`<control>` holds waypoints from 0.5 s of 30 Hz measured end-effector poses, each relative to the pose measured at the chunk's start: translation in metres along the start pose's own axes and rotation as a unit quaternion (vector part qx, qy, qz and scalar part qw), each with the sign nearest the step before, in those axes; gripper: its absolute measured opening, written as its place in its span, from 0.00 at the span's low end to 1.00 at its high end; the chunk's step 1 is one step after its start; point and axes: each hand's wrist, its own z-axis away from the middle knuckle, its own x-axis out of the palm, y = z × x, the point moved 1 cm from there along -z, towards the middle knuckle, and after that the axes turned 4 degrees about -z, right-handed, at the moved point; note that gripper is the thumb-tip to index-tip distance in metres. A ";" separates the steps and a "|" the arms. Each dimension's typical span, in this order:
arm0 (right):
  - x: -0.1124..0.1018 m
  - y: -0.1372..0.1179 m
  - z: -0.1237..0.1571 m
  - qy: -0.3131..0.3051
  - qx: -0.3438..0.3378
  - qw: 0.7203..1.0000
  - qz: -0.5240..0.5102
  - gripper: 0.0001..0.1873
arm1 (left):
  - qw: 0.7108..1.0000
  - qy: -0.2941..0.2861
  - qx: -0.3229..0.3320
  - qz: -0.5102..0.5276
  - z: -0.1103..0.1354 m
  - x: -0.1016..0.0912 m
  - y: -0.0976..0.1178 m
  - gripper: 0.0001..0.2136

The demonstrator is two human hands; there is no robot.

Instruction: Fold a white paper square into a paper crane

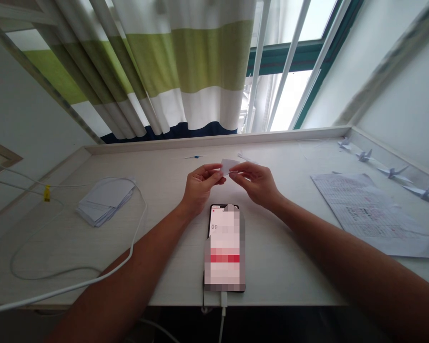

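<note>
A small folded piece of white paper (pixel 229 165) is held above the pale desk (pixel 293 267), pinched from both sides. My left hand (pixel 200 186) grips its left edge with thumb and fingers closed. My right hand (pixel 255 182) pinches its right edge the same way. Just below my wrists a phone (pixel 224 247) lies flat on the desk with its screen lit and a cable plugged in at its near end.
A stack of white paper squares (pixel 105 200) lies at the left, ringed by a white cable (pixel 136 228). A large printed sheet (pixel 372 214) lies at the right. Several folded paper cranes (pixel 393 172) line the right wall ledge. Curtain (pixel 171 66) and window behind.
</note>
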 end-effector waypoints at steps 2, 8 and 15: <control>0.001 0.001 -0.001 0.005 0.014 1.000 -0.020 0.13 | 1.000 0.012 -0.009 0.026 0.001 0.002 0.001 0.19; 0.002 -0.003 -0.002 0.004 0.040 0.997 -0.060 0.13 | 0.987 -0.049 -0.143 0.054 0.003 0.005 0.005 0.21; 0.002 -0.001 -0.001 0.011 0.034 0.999 -0.028 0.12 | 0.984 -0.103 -0.143 0.009 0.005 0.003 0.002 0.14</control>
